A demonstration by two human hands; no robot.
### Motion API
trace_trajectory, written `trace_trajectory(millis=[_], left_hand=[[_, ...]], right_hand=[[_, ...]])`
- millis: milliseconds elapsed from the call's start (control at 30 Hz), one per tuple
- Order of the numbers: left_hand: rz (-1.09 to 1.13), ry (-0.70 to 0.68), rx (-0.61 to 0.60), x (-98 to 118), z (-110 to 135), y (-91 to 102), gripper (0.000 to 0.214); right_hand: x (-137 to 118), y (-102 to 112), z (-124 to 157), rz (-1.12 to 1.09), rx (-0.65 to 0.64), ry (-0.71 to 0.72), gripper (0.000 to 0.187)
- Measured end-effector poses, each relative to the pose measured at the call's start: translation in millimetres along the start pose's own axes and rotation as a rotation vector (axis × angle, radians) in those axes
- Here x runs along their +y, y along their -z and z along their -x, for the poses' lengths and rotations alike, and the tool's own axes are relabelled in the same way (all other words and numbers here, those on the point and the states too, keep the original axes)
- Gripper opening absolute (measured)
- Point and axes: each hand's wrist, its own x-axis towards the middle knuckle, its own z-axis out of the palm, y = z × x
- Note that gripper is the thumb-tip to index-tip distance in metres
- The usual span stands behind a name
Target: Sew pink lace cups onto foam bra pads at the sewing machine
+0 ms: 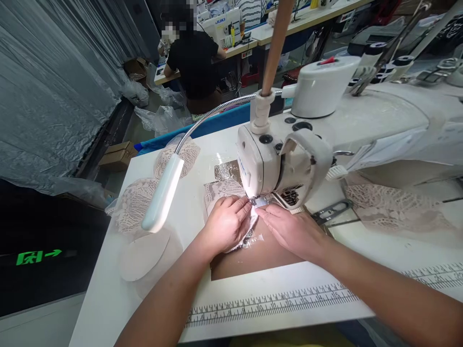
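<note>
A white sewing machine [289,159] stands on a white table [108,289]. A pale lace fabric piece [220,190] lies under its needle area. My left hand [226,224] rests flat on this lace just left of the presser foot, fingers stretched together and pressing down. My right hand [291,229] lies flat to the right of the foot, fingertips pointing at the needle and touching the lace edge. The two hands' fingertips nearly meet below the needle.
A gooseneck lamp [162,193] hangs over the table's left. Lace pieces [135,202] and foam cups [144,255] lie at left, more lace [390,209] and thread snips [331,212] at right. A ruler strip [275,301] runs along the front. Another person [195,58] sits at a far table.
</note>
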Motion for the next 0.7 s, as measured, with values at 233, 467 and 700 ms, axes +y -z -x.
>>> trace_trajectory(millis=[233,467,700], left_hand=[[-0.018,0.013,0.024,-4.2,1.7,-0.6,0.036],[0.034,-0.094,-0.010,-0.1,5.8,5.9,0.038],[0.086,-0.176,0.012,-6.0,5.5,4.7,0.032]], right_hand=[[1.4,-4.6,0.8,-0.006,-0.012,-0.013,0.039],[3.9,2.1,-1.5,-0.156,0.044,-0.080,0.032],[2.1,2.4,-0.8,-0.114,-0.070,-0.008,0.030]])
